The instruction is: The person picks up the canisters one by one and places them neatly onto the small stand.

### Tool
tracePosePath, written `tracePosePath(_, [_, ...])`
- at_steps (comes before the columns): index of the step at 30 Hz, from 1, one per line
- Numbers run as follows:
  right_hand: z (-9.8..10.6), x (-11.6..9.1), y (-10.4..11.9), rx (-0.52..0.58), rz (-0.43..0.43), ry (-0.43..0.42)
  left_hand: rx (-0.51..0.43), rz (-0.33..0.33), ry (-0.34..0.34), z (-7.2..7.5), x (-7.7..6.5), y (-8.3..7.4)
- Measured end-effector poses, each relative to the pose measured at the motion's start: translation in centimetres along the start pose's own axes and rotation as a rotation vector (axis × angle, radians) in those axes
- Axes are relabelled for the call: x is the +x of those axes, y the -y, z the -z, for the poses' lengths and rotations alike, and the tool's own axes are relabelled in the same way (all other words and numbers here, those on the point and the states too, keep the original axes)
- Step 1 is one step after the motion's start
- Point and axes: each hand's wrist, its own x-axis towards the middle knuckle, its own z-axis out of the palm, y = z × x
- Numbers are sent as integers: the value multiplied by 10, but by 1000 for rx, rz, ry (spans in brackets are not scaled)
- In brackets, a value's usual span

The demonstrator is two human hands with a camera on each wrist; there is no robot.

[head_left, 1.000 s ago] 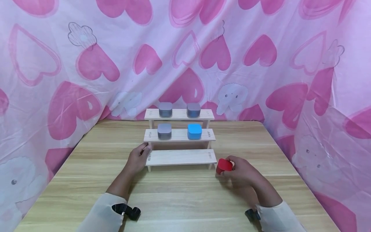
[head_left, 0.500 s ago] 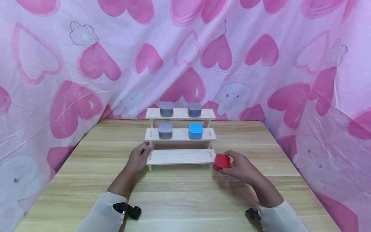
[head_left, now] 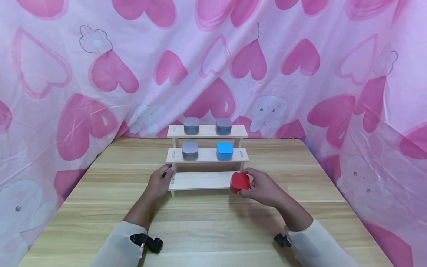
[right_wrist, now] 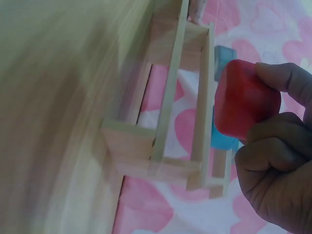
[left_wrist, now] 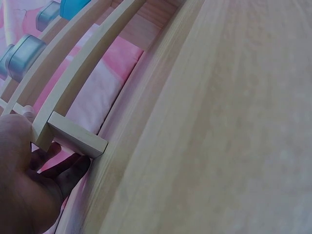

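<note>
A red block with rounded corners (head_left: 240,181) is pinched between the thumb and fingers of my right hand (head_left: 265,188). It overlaps the right end of the lowest step of a three-step wooden rack (head_left: 200,181) in the head view. In the right wrist view the red block (right_wrist: 243,100) covers part of the rack's upper steps. My left hand (head_left: 161,181) grips the rack's left end. From the left wrist, the left hand's fingers (left_wrist: 73,175) show curled beneath the low step, beside its leg. A blue block (head_left: 225,151) and a grey block (head_left: 190,151) sit on the middle step.
Two more grey blocks (head_left: 191,126) of the same rounded shape stand on the top step. The rack is on a wood-grain table (head_left: 207,230). A pink heart-patterned cloth (head_left: 133,55) hangs behind and at both sides.
My right hand has carried the red block left and slightly up, from beside the rack's right end to overlapping the lowest step. The left hand keeps its place on the rack.
</note>
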Motion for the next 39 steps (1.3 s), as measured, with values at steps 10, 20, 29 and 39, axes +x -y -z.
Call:
tracePosePath(10, [-16, 20, 21, 53, 104, 84, -9, -36, -14, 0, 2, 2])
tracePosePath(20, [-34, 46, 33, 89, 194, 155, 4, -16, -7, 0, 1, 1])
tracePosePath(29, [-55, 66, 51, 73, 139, 176, 1, -40, -14, 3, 2, 0])
tracePosePath(39, [-74, 79, 63, 115, 110, 225, 1, -22, 7, 0, -1, 0])
